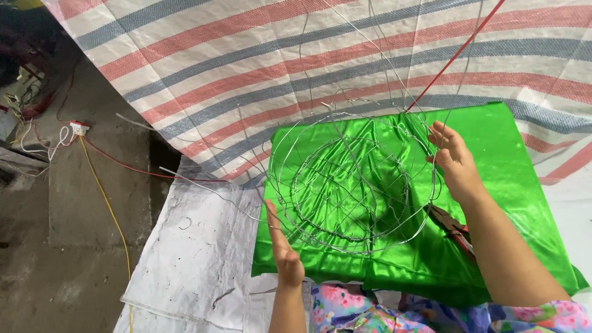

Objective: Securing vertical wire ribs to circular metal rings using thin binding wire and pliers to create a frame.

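A round wire frame (351, 185) of thin silver wire, with rings and crossing spokes, is held up over a shiny green cloth (512, 179). My left hand (282, 246) presses flat, fingers straight, against the frame's lower left rim. On the right rim, my right hand (455, 161) has its fingers curled around the wire. Several long loose wire ends (382, 55) stick up and outward from the frame.
Red-handled pliers (453, 231) lie on the green cloth under my right forearm. A striped red, blue and white tarp (246, 68) lies beyond. A white woven sack (197, 246) covers the floor at left. Red and yellow cables (105, 191) run across the concrete floor.
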